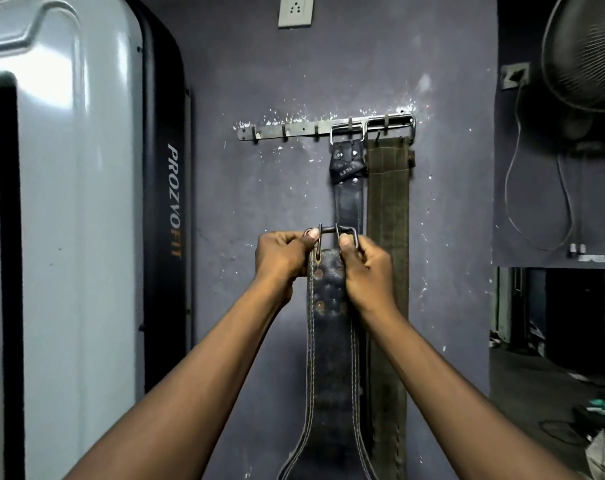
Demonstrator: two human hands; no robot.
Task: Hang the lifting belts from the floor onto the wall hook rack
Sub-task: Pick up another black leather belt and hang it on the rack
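I hold a black leather lifting belt [330,341] upright in front of the wall, its strap hanging down out of frame. My left hand [283,256] and my right hand [363,268] both pinch its metal buckle [332,233] at the top end. Well above the buckle, a metal hook rack [294,131] is screwed to the purple wall. On its right hooks hang a black belt [349,188] and an olive-brown belt [387,216], side by side. The three hooks on the rack's left part carry nothing.
A grey machine housing with a black edge marked PROZVOFIT [86,202] stands close on the left. A wall socket [296,10] sits above the rack. A fan [585,53] with a dangling cable [536,202] hangs on the right, with clutter on the floor below it.
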